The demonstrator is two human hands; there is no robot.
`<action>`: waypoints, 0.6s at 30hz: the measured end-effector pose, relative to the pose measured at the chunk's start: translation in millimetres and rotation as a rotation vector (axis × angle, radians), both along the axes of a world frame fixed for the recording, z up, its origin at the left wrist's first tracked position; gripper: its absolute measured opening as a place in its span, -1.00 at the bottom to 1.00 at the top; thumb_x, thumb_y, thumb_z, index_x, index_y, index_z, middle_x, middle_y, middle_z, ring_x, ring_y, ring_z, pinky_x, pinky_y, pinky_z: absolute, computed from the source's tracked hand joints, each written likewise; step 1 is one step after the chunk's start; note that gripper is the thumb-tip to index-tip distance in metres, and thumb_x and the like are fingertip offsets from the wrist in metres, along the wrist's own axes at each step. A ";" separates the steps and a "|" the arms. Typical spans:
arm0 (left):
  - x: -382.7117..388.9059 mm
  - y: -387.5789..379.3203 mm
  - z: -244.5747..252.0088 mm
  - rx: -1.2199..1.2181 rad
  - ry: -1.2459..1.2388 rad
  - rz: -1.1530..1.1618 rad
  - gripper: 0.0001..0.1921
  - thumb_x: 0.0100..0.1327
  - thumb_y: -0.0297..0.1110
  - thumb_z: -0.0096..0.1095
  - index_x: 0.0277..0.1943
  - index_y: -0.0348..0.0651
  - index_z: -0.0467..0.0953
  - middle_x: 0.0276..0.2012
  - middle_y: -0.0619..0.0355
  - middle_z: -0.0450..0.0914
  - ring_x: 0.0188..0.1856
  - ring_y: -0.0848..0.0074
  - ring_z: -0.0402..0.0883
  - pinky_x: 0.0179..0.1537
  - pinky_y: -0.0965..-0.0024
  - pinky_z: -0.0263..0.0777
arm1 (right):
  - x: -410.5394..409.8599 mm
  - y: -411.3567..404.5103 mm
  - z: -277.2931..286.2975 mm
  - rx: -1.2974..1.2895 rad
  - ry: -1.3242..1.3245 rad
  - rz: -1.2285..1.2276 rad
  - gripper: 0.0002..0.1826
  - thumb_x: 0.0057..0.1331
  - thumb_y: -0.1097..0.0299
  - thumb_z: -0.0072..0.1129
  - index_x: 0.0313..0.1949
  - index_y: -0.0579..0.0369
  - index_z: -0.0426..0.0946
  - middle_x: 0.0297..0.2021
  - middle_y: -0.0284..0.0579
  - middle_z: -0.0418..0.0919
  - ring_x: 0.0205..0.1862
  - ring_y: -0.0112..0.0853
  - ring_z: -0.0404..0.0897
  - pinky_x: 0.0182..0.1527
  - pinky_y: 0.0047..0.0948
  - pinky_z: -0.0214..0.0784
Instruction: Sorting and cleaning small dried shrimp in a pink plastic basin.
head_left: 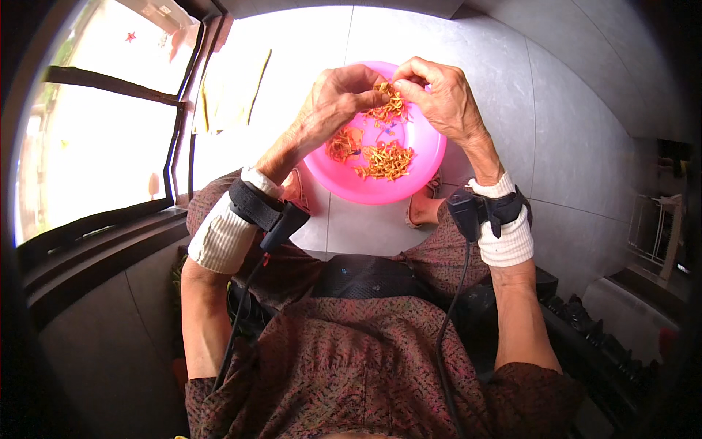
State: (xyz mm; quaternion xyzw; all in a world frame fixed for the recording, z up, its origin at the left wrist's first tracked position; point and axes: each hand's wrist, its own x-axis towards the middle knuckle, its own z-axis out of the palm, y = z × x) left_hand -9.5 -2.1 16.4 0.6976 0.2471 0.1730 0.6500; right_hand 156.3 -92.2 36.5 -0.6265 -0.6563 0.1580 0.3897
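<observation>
A round pink plastic basin [351,185] sits on the floor between my feet, with cartoon prints on its bottom. Small yellow-brown dried plant strips lie in it in three heaps: a near heap [387,162], a darker left heap [342,145] and a far heap [390,110]. Above the far heap, my left hand [343,96] pinches some strips between thumb and fingers. My right hand [441,93] meets it from the right, thumb and forefinger pinched at the same strips. The exact pieces between the fingertips are too small to make out.
Grey floor tiles [570,164] surround the basin. A dark-framed glass door or window [104,142] stands at the left, bright with glare. Black devices are strapped over white cuffs on my left wrist [285,225] and right wrist [465,214], their cables running toward my body. A rack [655,236] stands far right.
</observation>
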 end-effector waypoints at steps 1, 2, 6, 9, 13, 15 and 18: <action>-0.2 -1.0 1.8 -0.007 0.004 0.004 -0.81 0.13 -0.42 0.25 -0.22 -0.33 0.54 -0.36 0.16 0.59 -0.28 0.59 0.52 -0.15 0.53 0.38 | -1.5 0.5 -0.6 -0.001 0.001 0.001 -0.88 0.14 0.41 0.09 -0.40 0.21 0.48 -0.53 -0.05 0.55 -0.49 -0.28 0.57 -0.39 -0.40 0.40; -0.2 -1.8 3.0 -0.014 0.008 0.007 -0.81 0.13 -0.43 0.25 -0.23 -0.34 0.54 -0.35 0.15 0.59 -0.28 0.59 0.52 -0.14 0.53 0.38 | -3.1 0.7 -1.5 0.002 0.004 0.014 -0.89 0.14 0.41 0.08 -0.41 0.20 0.47 -0.53 -0.05 0.55 -0.49 -0.27 0.57 -0.39 -0.39 0.40; -0.5 -3.4 4.8 -0.028 -0.004 0.020 -0.82 0.12 -0.44 0.25 -0.23 -0.33 0.54 -0.37 0.16 0.59 -0.29 0.59 0.52 -0.15 0.53 0.38 | -8.3 1.0 0.9 0.034 -0.055 0.017 -0.91 0.14 0.44 0.07 -0.40 0.18 0.48 -0.50 -0.06 0.55 -0.48 -0.26 0.57 -0.38 -0.38 0.41; -0.6 -4.1 8.4 -0.023 -0.013 0.001 -0.83 0.12 -0.44 0.25 -0.23 -0.32 0.55 -0.38 0.17 0.59 -0.29 0.59 0.52 -0.16 0.54 0.39 | -9.9 3.4 -3.7 0.161 0.009 0.118 -0.91 0.14 0.52 0.10 -0.33 0.18 0.52 -0.44 -0.19 0.57 -0.41 -0.42 0.56 -0.32 -0.49 0.41; -0.7 -4.4 7.0 -0.024 0.005 -0.021 -0.82 0.11 -0.41 0.29 -0.25 -0.32 0.55 -0.40 0.19 0.58 -0.31 0.61 0.52 -0.18 0.53 0.39 | -1.2 1.0 -4.6 0.065 -0.111 0.150 -0.88 0.13 0.56 0.07 -0.30 0.17 0.51 -0.43 -0.19 0.56 -0.40 -0.40 0.57 -0.31 -0.48 0.41; -1.5 -3.2 3.2 -0.056 -0.016 -0.021 -0.81 0.10 -0.40 0.31 -0.26 -0.32 0.55 -0.41 0.20 0.58 -0.31 0.61 0.52 -0.19 0.52 0.39 | -3.0 1.8 -5.5 0.111 -0.086 0.147 -0.88 0.11 0.53 0.04 -0.33 0.16 0.49 -0.47 -0.07 0.56 -0.45 -0.27 0.58 -0.38 -0.39 0.43; -2.1 -1.2 -0.1 -0.075 -0.024 -0.037 -0.78 0.13 -0.32 0.30 -0.27 -0.31 0.56 -0.42 0.21 0.57 -0.34 0.62 0.50 -0.21 0.52 0.38 | -2.0 0.0 -2.9 0.077 -0.042 0.097 -0.90 0.12 0.53 0.03 -0.33 0.16 0.48 -0.48 -0.06 0.56 -0.45 -0.26 0.58 -0.39 -0.39 0.43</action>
